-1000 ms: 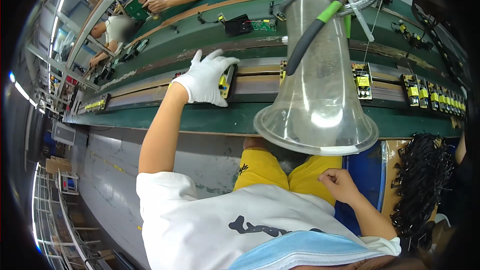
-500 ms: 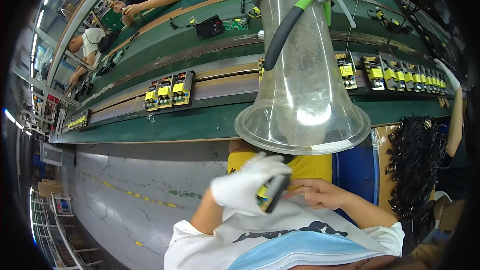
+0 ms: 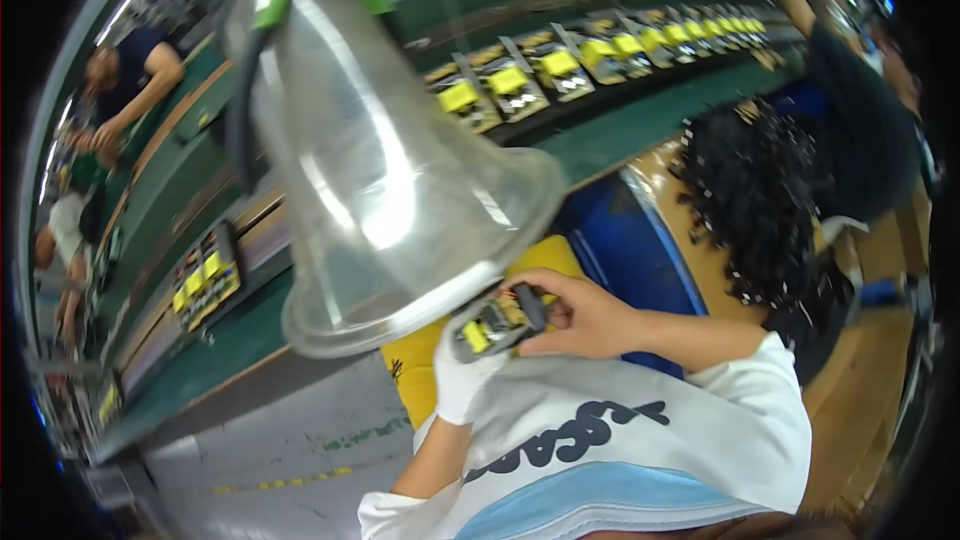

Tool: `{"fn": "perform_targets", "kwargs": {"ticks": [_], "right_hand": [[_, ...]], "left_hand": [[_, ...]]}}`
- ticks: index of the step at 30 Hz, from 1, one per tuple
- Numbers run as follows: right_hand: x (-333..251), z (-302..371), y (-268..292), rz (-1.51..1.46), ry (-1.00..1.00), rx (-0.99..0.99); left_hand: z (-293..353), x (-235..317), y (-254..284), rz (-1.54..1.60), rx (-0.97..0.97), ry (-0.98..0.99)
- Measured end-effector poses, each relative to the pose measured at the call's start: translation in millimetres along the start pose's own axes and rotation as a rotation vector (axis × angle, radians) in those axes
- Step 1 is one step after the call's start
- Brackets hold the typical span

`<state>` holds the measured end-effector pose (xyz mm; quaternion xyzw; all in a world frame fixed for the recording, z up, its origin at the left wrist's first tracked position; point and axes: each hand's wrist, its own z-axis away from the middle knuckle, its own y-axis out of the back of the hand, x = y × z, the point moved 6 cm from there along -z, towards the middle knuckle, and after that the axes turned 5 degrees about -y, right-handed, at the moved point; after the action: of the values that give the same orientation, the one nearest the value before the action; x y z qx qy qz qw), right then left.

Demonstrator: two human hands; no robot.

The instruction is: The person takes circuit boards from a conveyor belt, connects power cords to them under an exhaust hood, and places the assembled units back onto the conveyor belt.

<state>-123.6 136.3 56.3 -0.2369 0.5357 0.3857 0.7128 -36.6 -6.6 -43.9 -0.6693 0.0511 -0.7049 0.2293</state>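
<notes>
In front of my body, a small power-supply circuit board (image 3: 497, 325) with a yellow block and a black end part is held between both hands. My left hand (image 3: 462, 375), in a white glove, wraps around its near left side. My bare right hand (image 3: 590, 318) closes its fingers on the black end part at the right. Motion blur hides the exact finger contact there. The board's underside is out of sight.
A clear funnel-shaped hood (image 3: 390, 200) hangs over the bench edge, close above my left hand. Similar boards (image 3: 560, 65) line a rail, and several more (image 3: 205, 280) sit at left. A blue bin (image 3: 630, 260) and a heap of black cables (image 3: 750, 200) are at right. Other people work nearby.
My view has turned right and tilted. The board has come up nearer the hood with its component side showing, and my right hand has closed on its black end.
</notes>
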Motion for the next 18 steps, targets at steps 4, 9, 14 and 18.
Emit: {"fn": "perform_targets", "kwargs": {"ticks": [4, 9, 14, 18], "right_hand": [[10, 4, 5, 0.460, 0.193, 0.055], [8, 17, 22, 0.688, 0.055, -0.100], [-38, 53, 135, 0.891, -0.060, 0.746], [-31, 92, 211, 1.094, -0.231, 1.158]], "left_hand": [[-5, 18, -3, 0.251, 0.071, -0.075], [-10, 24, 0, 0.358, -0.009, 0.045], [-9, 18, -6, 0.370, 0.022, 0.160], [-8, 9, -11, 0.390, -0.031, 0.249]]}}
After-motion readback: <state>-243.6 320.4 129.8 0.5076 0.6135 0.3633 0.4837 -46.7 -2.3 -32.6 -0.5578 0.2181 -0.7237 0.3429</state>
